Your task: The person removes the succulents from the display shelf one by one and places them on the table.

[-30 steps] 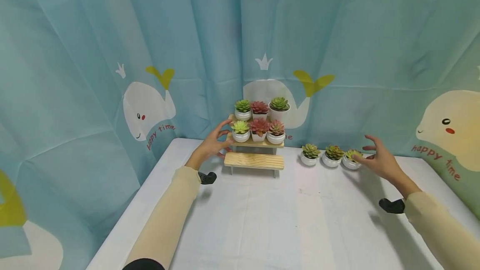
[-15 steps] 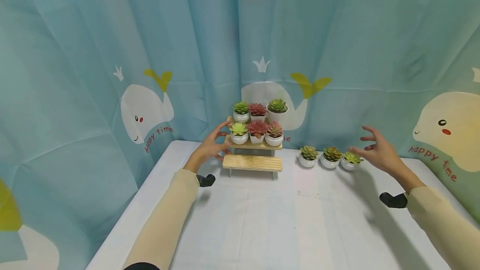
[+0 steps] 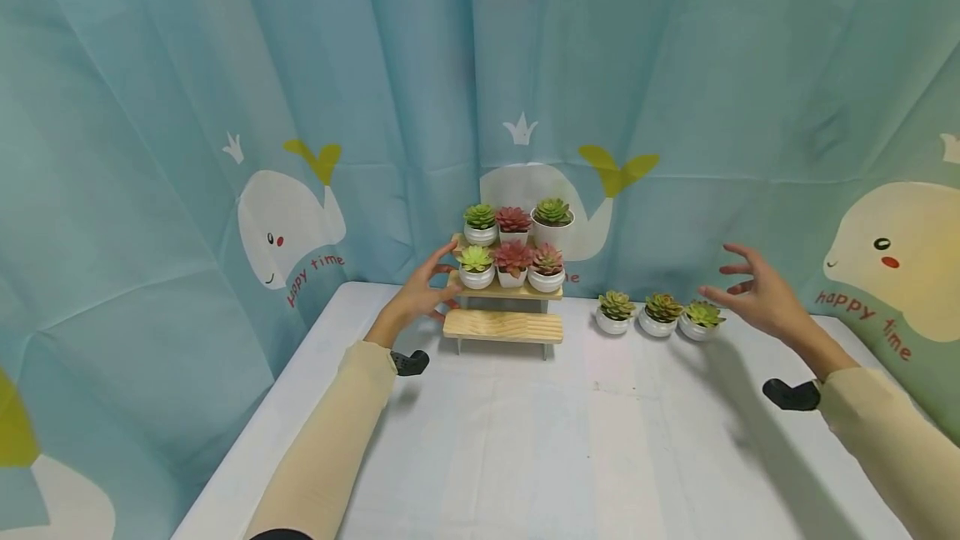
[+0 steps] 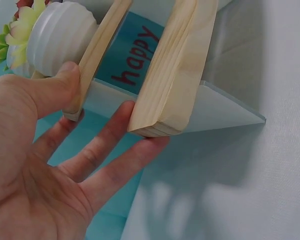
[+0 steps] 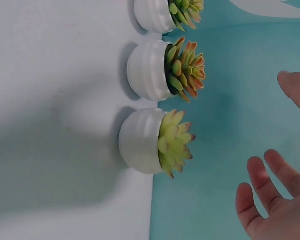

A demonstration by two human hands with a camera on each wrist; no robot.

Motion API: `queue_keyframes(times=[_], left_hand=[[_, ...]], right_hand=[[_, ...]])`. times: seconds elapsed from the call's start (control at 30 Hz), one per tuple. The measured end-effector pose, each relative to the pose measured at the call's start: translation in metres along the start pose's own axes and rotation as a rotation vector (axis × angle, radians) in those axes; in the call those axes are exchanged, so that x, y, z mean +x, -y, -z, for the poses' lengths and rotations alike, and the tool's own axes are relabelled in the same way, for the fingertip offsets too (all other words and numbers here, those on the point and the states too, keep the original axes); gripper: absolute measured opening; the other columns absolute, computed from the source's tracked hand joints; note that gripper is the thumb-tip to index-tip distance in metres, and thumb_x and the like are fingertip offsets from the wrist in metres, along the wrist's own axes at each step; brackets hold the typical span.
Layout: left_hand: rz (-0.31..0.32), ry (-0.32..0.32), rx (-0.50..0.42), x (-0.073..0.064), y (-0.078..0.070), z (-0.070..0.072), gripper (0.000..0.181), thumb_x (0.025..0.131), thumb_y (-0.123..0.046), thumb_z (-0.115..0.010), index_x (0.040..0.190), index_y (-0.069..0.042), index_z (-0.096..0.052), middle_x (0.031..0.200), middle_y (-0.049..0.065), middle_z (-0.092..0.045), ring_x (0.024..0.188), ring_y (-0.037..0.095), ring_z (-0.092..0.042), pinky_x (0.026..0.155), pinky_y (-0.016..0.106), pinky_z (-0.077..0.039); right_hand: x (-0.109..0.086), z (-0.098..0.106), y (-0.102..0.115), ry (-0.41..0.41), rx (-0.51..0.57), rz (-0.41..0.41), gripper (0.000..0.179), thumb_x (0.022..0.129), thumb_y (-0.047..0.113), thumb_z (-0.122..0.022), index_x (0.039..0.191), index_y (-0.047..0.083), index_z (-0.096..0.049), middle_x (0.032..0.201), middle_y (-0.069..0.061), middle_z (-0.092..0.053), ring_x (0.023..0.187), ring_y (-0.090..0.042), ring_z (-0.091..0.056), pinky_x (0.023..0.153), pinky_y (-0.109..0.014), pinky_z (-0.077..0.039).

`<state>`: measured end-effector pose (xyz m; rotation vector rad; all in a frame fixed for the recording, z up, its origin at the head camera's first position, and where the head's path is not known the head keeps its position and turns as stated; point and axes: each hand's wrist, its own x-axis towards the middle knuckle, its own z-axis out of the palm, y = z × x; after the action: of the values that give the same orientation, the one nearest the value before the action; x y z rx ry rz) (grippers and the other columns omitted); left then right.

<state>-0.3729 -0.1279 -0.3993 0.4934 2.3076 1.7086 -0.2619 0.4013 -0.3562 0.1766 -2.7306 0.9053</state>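
My left hand (image 3: 422,294) touches the left end of a three-tier wooden plant stand (image 3: 502,326), fingers spread. In the left wrist view, the thumb (image 4: 67,80) rests on the middle tier's end, and fingertips touch the bottom tier's end. Potted succulents stand on the top and middle tiers, among them a yellow-green succulent (image 3: 476,265) near the left hand. My right hand (image 3: 765,298) hovers with spread fingers, holding nothing, just right of and above the rightmost loose succulent (image 3: 701,321). That light-green plant in a white pot stands apart from the hand in the right wrist view (image 5: 142,142).
To the right of the stand, two more white-potted succulents, the left one (image 3: 615,312) and the middle one (image 3: 660,315), line up along the table's back edge. Behind the white-covered table (image 3: 540,440) hangs a blue curtain (image 3: 420,65) with whale prints.
My right hand has lifted off the rightmost succulent and drawn up and slightly away. The left hand stays at the stand's left end. The whole head view has shifted slightly.
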Motion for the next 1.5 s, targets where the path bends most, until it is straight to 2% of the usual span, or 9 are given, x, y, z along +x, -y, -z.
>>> queue_keyframes(times=[0.37,0.73,1.03,1.33,1.5], left_hand=[[-0.005,0.007,0.006,0.000,0.001,0.001,0.081,0.102,-0.013,-0.067,0.162,-0.045,-0.023,0.160,0.017,-0.031,0.091,0.038,-0.072,0.067,0.053,-0.061],[-0.017,0.019,-0.012,0.003,0.004,0.002,0.081,0.102,-0.014,-0.067,0.162,-0.045,-0.021,0.163,0.019,-0.026,0.099,0.050,-0.068,0.069,0.060,-0.059],[-0.016,-0.003,-0.002,0.001,0.002,-0.001,0.079,0.102,-0.013,-0.067,0.161,-0.045,-0.025,0.160,0.018,-0.031,0.094,0.043,-0.070,0.066,0.056,-0.060],[-0.028,0.008,-0.002,-0.001,0.003,0.000,0.079,0.103,-0.012,-0.065,0.161,-0.046,-0.023,0.163,0.019,-0.028,0.095,0.046,-0.069,0.070,0.060,-0.059],[-0.025,0.016,-0.007,0.001,0.003,0.000,0.079,0.104,-0.012,-0.064,0.162,-0.046,-0.023,0.164,0.019,-0.026,0.096,0.046,-0.069,0.068,0.057,-0.060]], right_hand=[[0.005,-0.001,0.004,0.011,-0.016,-0.004,0.094,0.096,0.039,-0.075,0.162,0.004,-0.019,0.139,-0.036,-0.052,0.110,-0.052,-0.061,0.076,-0.060,-0.056],[0.013,-0.010,0.022,0.028,-0.008,0.023,0.089,0.097,0.039,-0.074,0.162,0.007,-0.024,0.139,-0.034,-0.054,0.112,-0.051,-0.061,0.082,-0.064,-0.053],[0.023,-0.021,0.036,0.062,0.025,0.040,0.089,0.096,0.040,-0.075,0.162,0.008,-0.025,0.141,-0.032,-0.053,0.114,-0.048,-0.061,0.086,-0.063,-0.052],[0.033,-0.031,0.056,0.101,0.059,0.074,0.088,0.096,0.042,-0.075,0.162,0.011,-0.027,0.142,-0.029,-0.053,0.115,-0.046,-0.062,0.089,-0.062,-0.052],[0.038,-0.040,0.061,0.118,0.088,0.096,0.087,0.096,0.043,-0.074,0.162,0.012,-0.027,0.142,-0.029,-0.053,0.114,-0.045,-0.062,0.089,-0.061,-0.052]])
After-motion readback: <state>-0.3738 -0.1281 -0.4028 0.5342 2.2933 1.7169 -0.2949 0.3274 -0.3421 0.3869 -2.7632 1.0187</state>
